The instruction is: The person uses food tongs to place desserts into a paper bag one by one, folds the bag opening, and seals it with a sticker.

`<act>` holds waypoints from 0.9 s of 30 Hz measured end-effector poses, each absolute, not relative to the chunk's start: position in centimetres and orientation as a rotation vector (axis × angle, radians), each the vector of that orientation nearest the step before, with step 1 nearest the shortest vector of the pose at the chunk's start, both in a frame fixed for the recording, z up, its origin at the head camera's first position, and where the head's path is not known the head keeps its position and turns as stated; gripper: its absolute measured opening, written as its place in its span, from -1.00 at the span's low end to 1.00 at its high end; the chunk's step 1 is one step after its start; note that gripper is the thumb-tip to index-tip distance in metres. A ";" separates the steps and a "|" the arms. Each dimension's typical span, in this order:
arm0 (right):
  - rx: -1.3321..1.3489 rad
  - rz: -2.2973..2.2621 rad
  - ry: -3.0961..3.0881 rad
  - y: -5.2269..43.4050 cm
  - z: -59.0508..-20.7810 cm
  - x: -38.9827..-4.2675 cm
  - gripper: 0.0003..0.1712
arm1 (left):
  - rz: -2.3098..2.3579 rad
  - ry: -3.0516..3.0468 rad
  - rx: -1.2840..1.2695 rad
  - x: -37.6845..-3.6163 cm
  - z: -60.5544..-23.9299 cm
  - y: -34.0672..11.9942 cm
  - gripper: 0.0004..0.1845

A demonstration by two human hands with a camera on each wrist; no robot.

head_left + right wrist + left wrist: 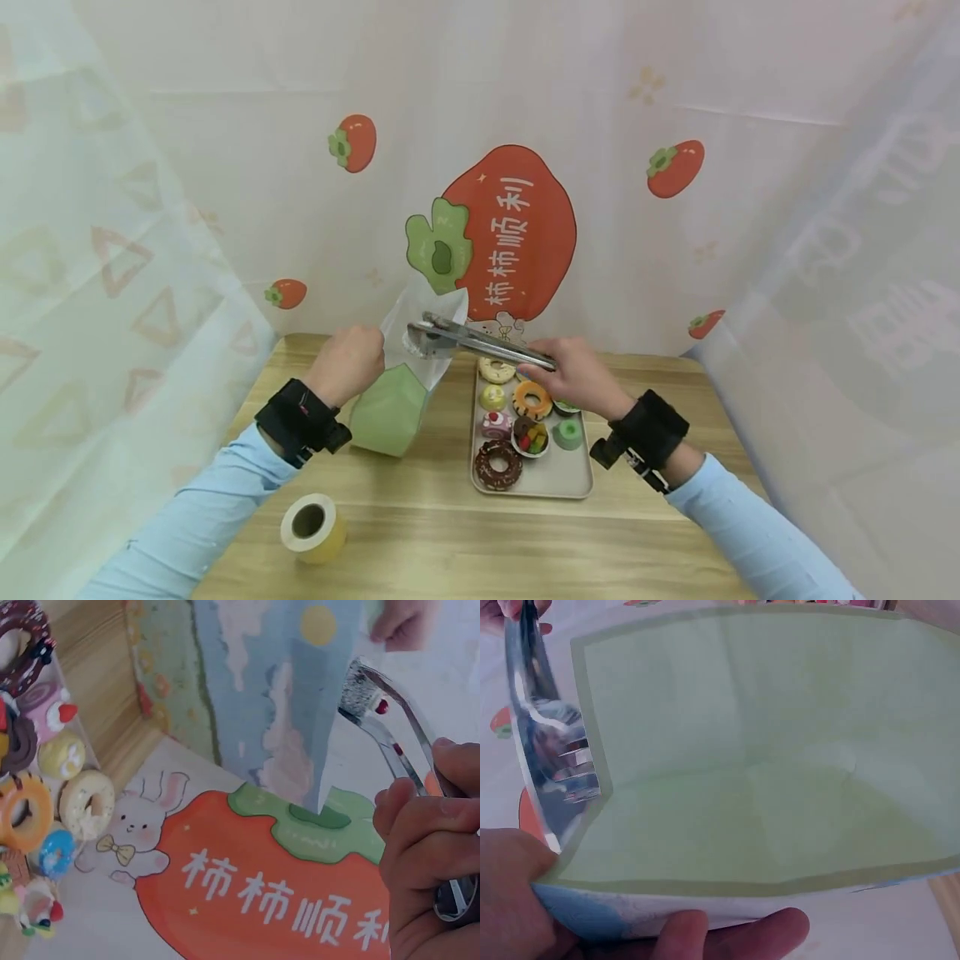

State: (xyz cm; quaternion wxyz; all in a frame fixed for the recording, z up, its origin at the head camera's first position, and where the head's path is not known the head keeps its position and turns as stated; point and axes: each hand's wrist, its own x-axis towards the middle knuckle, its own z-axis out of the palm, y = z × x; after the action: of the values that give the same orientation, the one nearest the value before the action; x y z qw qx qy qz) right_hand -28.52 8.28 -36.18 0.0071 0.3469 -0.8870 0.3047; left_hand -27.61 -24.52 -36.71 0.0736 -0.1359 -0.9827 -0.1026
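Mid-transfer, seemingly: left hand (351, 363) pinching the paper bag (393, 400) open on the table; right hand (577, 377) gripping metal tongs (468, 337) at its mouth; bag interior empty; pastries left on tray (562, 479).

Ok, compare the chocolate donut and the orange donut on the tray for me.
The chocolate donut is dark brown with light sprinkles and lies at the near end of the tray. The orange donut is orange on top, looks a little smaller and lies further back, beside the right hand. Both are rings lying flat on the tray.
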 end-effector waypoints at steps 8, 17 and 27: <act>1.310 0.384 -2.877 3.9 -33.4 -29.8 -0.82 | -0.240 -2.947 -0.385 -27.5 -36.6 -23.7 -0.84; 1.598 -0.113 -2.917 -3.7 -31.9 -32.1 -0.68 | -0.202 -2.924 -0.387 -27.3 -36.9 -22.9 -0.79; 1.734 -0.202 -2.884 -8.4 -37.7 -34.9 -0.54 | -0.185 -2.897 -0.421 -27.6 -36.8 -22.0 -0.75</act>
State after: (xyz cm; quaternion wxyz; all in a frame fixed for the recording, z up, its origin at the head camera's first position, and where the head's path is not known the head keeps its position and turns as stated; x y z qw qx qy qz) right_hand -34.92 -8.38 -37.73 -0.1144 0.5110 -0.8498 -0.0596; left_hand -27.60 -22.00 -36.84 0.1039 -0.1428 -0.9823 -0.0626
